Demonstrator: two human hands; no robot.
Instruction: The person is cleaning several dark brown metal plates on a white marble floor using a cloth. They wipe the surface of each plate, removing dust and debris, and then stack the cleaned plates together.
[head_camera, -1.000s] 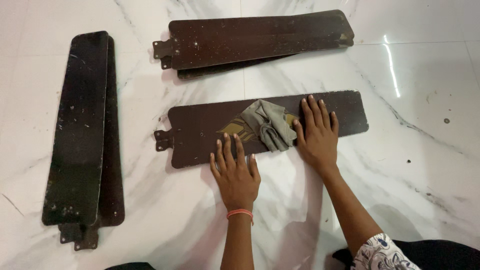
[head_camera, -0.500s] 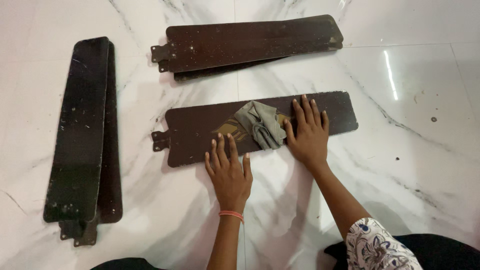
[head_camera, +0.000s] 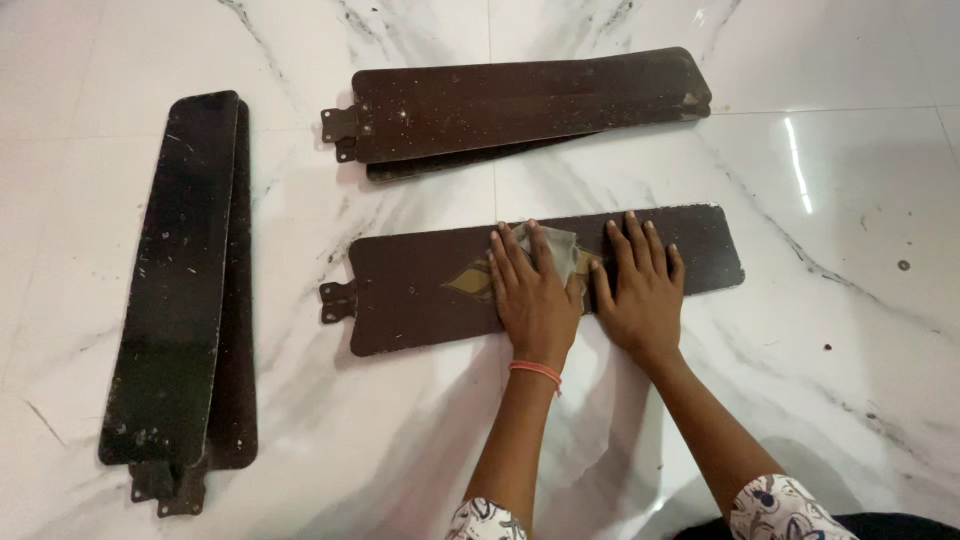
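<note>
Bare forearms — a thin orange band at the left wrist — and white floral-print sleeves.

I count five dark brown ceiling fan blades on the marble floor: one single blade (head_camera: 420, 285) at center under my palms, a stack of two (head_camera: 520, 105) at twelve o'clock, and another stack of two (head_camera: 180, 290) at nine o'clock. There is one grey cloth (head_camera: 562, 250). My two hands, left (head_camera: 533, 295) and right (head_camera: 640, 290), make two.
</note>
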